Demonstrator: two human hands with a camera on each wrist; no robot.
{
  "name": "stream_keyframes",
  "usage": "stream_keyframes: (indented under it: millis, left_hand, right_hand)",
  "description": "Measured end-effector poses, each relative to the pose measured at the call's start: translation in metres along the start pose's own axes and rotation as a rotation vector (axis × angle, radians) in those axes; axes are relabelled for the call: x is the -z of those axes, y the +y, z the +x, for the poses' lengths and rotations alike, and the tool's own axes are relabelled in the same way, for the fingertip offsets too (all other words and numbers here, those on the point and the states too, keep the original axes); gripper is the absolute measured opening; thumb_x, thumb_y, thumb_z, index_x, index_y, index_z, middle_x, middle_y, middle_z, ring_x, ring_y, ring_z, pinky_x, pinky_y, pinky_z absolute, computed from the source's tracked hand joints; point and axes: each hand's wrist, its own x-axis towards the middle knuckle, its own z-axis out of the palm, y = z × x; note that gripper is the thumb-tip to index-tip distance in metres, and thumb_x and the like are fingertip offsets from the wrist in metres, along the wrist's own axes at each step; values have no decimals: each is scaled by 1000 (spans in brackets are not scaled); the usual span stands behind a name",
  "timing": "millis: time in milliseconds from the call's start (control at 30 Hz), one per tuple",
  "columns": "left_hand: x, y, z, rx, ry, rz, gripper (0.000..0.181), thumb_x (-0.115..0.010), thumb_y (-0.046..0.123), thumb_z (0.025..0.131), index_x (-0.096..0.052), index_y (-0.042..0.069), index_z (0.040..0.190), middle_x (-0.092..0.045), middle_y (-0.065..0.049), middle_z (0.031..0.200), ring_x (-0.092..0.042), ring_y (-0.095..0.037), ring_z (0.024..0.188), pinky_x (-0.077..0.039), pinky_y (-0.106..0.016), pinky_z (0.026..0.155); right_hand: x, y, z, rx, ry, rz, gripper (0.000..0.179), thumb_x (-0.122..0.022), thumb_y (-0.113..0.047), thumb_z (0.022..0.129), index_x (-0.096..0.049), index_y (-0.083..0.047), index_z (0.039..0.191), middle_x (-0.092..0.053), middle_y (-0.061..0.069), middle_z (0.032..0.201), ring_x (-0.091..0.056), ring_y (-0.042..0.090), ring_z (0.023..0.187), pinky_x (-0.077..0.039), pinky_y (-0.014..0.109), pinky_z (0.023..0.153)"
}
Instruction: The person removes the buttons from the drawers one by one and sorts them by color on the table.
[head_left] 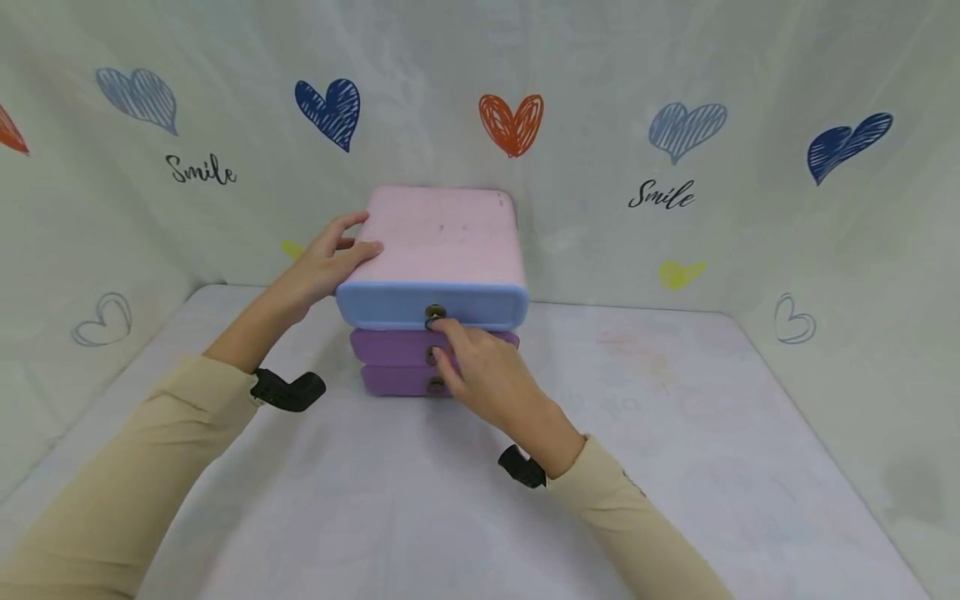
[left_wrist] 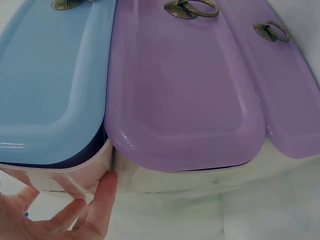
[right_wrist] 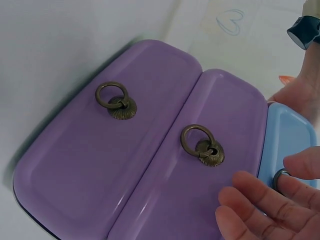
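A small drawer cabinet with a pink top (head_left: 442,237) stands on the table, one blue drawer (head_left: 382,307) above two purple drawers (right_wrist: 105,160). Each drawer front carries a brass-coloured ring pull. My right hand (head_left: 491,375) holds the blue drawer's ring pull (right_wrist: 280,178), with the index finger through the ring and the thumb close against it. My left hand (head_left: 326,265) rests on the cabinet's left side, thumb on the top edge, fingers fairly straight. In the left wrist view, a narrow dark gap shows behind the blue front; the lower fronts sit nearly flush.
A white cloth-like table surface (head_left: 360,517) spreads around the cabinet. Close behind stands a pale backdrop (head_left: 585,50) printed with hearts and "Smile" lettering, with side panels at left and right. Dark wrist-worn cameras (head_left: 291,392) stick out below both forearms.
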Motion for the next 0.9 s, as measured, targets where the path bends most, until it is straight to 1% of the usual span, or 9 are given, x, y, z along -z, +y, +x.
stream_keyframes:
  millis: [200, 333, 400, 500, 733, 900]
  left_hand:
    - [0, -1, 1, 1, 2, 0, 71, -44, 46, 93, -7, 27, 151, -20, -23, 150, -40, -43, 123, -35, -57, 99]
    - [-1, -1, 1, 3, -1, -1, 71, -44, 47, 93, -7, 27, 151, -20, -23, 150, -41, -42, 123, -36, -57, 98]
    - [-1, -1, 1, 3, -3, 0, 71, -44, 47, 93, -6, 27, 151, -20, -22, 150, -41, -42, 123, -37, -56, 98]
    - [0, -1, 0, 3, -10, -6, 71, -44, 46, 94, -6, 27, 151, -20, -23, 150, -42, -41, 122, -37, -55, 98]
    - [2, 0, 0, 1, -22, -1, 72, -44, 45, 94, -4, 26, 151, -19, -23, 150, -42, -40, 121, -39, -54, 96]
    - [3, 0, 0, -9, -35, -12, 72, -45, 44, 94, -5, 24, 151, -19, -24, 150, -40, -40, 123, -37, -55, 98]
  right_hand:
    - [-3, -2, 2, -22, 9, 23, 22, -52, -15, 93, -56, -5, 113, -67, 5, 88, -61, 14, 72, -47, 28, 58]
    - [-4, -4, 4, -14, 36, 41, 13, -52, -13, 95, -56, -4, 104, -65, 4, 87, -61, 12, 72, -47, 25, 58]
    - [-4, -4, 5, -13, 48, 53, 10, -52, -13, 95, -56, -4, 98, -64, 3, 83, -59, 11, 69, -46, 23, 56]
    - [-4, -6, 6, -23, 48, 66, 10, -53, -14, 95, -55, -5, 94, -61, 2, 80, -55, 9, 66, -43, 20, 54]
    - [-4, -7, 6, -48, 36, 99, 9, -53, -13, 94, -55, -4, 92, -59, 2, 79, -53, 10, 66, -42, 20, 56]
    - [-3, -10, 2, -68, 24, 132, 9, -52, -14, 95, -54, -5, 92, -60, 2, 81, -52, 9, 67, -41, 19, 57]
